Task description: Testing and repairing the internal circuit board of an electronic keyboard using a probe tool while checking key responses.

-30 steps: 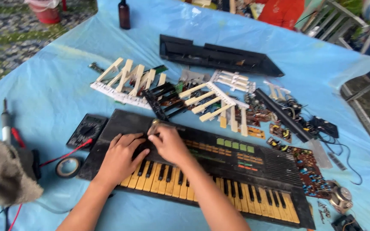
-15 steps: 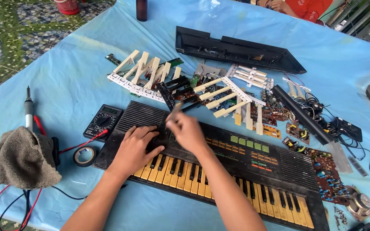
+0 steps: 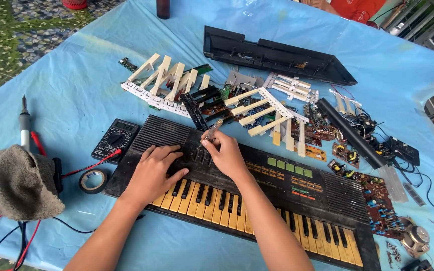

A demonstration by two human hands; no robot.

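Pressed flat on the black keyboard point(image 3: 297, 200), across the yellowed keys and lower panel at its left end: left hand point(image 3: 151, 170), fingers slightly spread, gripping nothing. Just beside it, pinched a small metal tool point(image 3: 213, 129) between thumb and fingertips of the right hand point(image 3: 227, 155), shaft rising above the knuckles towards the loose key strips; tip hidden behind the fingers, near the row of sliders point(image 3: 202, 156). Judged best done with the flat hand bearing down so the case could not slide on the blue sheet point(image 3: 76, 90), the pinch kept low on the tool, and light force only, since old plastic probably cracks easily. Farther left, lay a multimeter point(image 3: 115, 138) and a tape roll point(image 3: 93, 180); beyond, loose key strips point(image 3: 272, 113) and a black casing point(image 3: 277, 55).

Against the frame half a second earlier: sat in nearly the same spots, both hands, with the same pinch; framed slightly lower, the view, with less of the far edge showing.
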